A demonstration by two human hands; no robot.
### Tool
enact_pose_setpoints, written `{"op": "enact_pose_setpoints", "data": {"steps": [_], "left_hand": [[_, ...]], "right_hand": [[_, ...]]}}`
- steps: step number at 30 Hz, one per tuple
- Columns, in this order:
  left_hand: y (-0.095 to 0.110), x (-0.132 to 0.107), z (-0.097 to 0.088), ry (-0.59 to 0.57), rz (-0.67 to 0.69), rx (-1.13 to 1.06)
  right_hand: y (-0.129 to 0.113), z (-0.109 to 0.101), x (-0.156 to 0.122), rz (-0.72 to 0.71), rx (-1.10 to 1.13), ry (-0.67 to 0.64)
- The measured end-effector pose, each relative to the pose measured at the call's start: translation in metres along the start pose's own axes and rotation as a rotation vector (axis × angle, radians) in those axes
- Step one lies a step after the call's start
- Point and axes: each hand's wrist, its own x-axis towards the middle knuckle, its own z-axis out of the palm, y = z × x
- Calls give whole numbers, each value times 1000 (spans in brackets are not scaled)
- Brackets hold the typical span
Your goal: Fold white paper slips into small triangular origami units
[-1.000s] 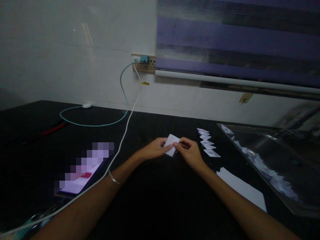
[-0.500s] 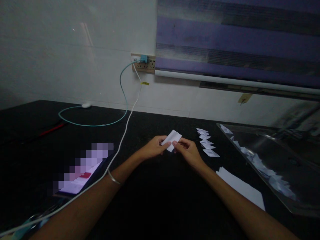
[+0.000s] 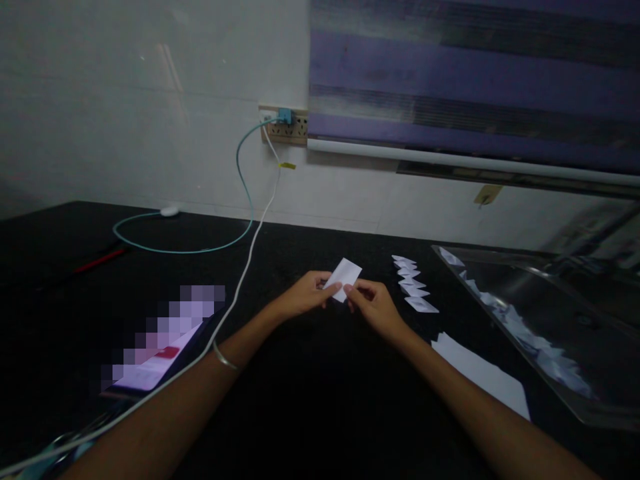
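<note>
A small white slip of paper (image 3: 345,275) is pinched at its near end between my left hand (image 3: 305,297) and my right hand (image 3: 374,305), just above the black countertop (image 3: 310,400). Both hands have their fingers closed on it, thumbs and forefingers meeting at its lower edge. To the right of my right hand lies a row of several small folded white paper pieces (image 3: 414,285). A stack of white paper sheets (image 3: 483,377) lies near my right forearm.
A lit phone (image 3: 160,340) lies at the left with a white cable (image 3: 250,253) running to a wall socket (image 3: 281,127). A teal cable (image 3: 200,248) loops behind it. A steel sink (image 3: 545,327) holding paper scraps is at the right. A red object (image 3: 97,260) lies far left.
The paper slip has been turned from a broader tilted shape to a narrower strip pointing up and away. Both hands stayed in about the same place.
</note>
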Motion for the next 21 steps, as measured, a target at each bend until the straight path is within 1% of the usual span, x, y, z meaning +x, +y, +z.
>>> {"op": "enact_pose_setpoints", "data": {"steps": [8, 12, 16, 21], "left_hand": [[6, -1, -3, -15, -15, -78], [5, -2, -5, -24, -31, -87], [2, -2, -6, -2, -69, -73], [2, -1, -4, -25, -58, -55]], "right_hand": [[-4, 0, -2, 30, 21, 10], [-1, -1, -2, 27, 27, 29], [-1, -1, 0, 61, 30, 59], [1, -2, 1, 36, 42, 24]]}}
